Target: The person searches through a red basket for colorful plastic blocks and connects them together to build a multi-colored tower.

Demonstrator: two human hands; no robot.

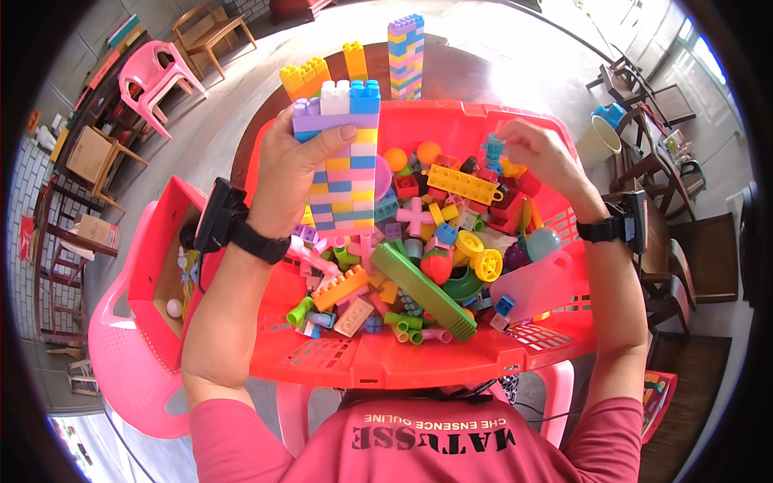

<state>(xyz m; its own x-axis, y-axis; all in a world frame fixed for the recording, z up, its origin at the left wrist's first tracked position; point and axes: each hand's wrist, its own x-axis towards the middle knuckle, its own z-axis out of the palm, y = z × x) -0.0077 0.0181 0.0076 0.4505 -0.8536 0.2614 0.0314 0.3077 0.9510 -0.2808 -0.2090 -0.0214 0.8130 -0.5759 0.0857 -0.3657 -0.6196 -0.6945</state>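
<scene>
My left hand is closed round an upright tower of toy building blocks, stacked in purple, white, blue, yellow and pink. It is held above the left part of a red plastic basket. On the right, my right hand has its fingers bent together at a small light-blue toy piece, which seems pinched at the fingertips over the basket. Loose toys fill the basket, among them a long green block, a yellow block strip and an orange block.
Behind the basket, a round brown table carries another block tower and yellow blocks. A pink chair with a red box stands at the left. Wooden chairs line the right side.
</scene>
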